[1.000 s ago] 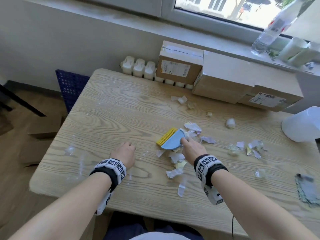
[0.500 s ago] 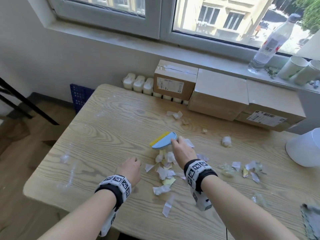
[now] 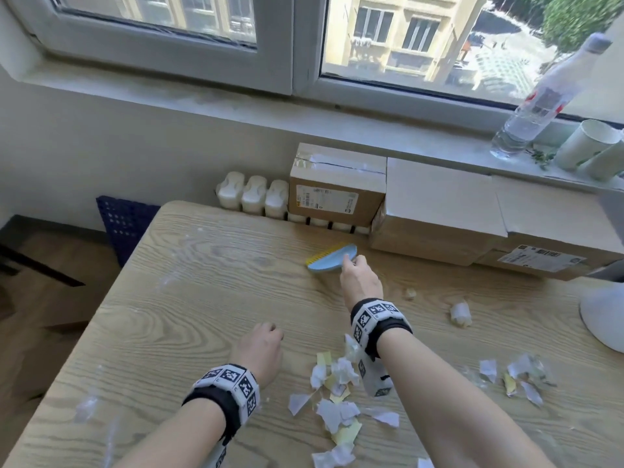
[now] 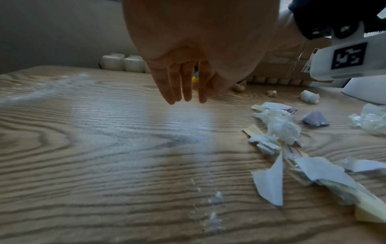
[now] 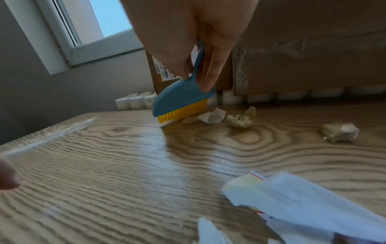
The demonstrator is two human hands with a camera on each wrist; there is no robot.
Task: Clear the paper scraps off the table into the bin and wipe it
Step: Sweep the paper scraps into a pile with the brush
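My right hand (image 3: 358,282) grips the handle of a small blue brush with yellow bristles (image 3: 332,261), reached out to the far side of the wooden table (image 3: 189,298) near the boxes. In the right wrist view the brush (image 5: 183,99) stands with its bristles on the table beside a white scrap (image 5: 213,116) and a crumpled yellowish scrap (image 5: 240,118). A pile of white and yellow paper scraps (image 3: 337,393) lies under my right forearm. My left hand (image 3: 261,349) holds nothing, and its fingers (image 4: 181,82) point down at the tabletop.
More scraps (image 3: 516,373) and a crumpled wad (image 3: 460,314) lie to the right. A white rounded vessel (image 3: 604,319) is at the right edge. Cardboard boxes (image 3: 439,214) line the back over a radiator (image 3: 253,195). A blue crate (image 3: 125,221) stands off the far left corner.
My right hand has carried the brush away from the scrap pile to the far side of the table by the boxes. The left hand has stayed put, and my view has tilted up.
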